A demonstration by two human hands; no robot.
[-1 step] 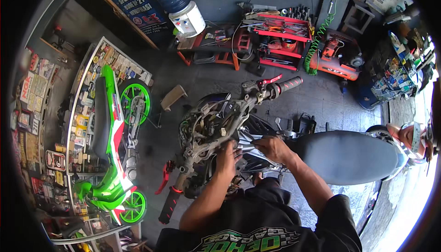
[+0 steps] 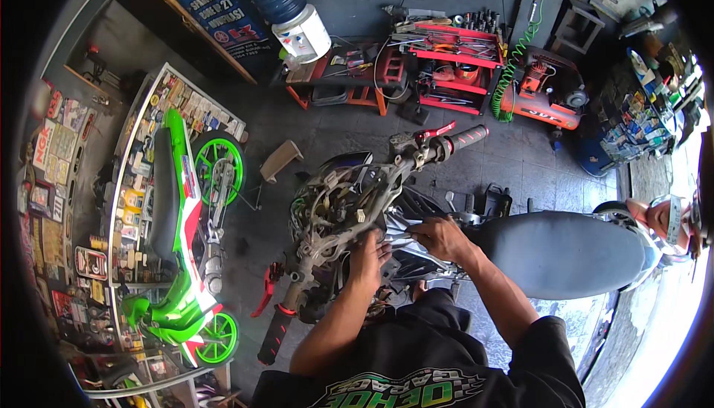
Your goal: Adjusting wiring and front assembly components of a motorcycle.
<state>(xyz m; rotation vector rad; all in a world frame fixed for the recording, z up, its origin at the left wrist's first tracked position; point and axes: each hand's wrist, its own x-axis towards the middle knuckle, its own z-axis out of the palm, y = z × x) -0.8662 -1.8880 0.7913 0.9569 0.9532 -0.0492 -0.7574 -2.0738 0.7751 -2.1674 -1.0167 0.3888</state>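
Observation:
A motorcycle with its front covers off stands in front of me, its bare handlebar and bundled wiring exposed. My left hand is beside the frame just behind the handlebar, fingers stretched out and partly apart, with nothing visible in it. My right hand is closed in a pinch over the silver-grey body panel between handlebar and seat. Whatever its fingertips grip is hidden. Behind that hand lies the long grey seat. A red lever and a black grip are left of my left forearm.
A green, white and red motorcycle stands at the left before a glass display case of parts. Across the floor are a low bench, a red tool cart, an orange compressor and a small stool.

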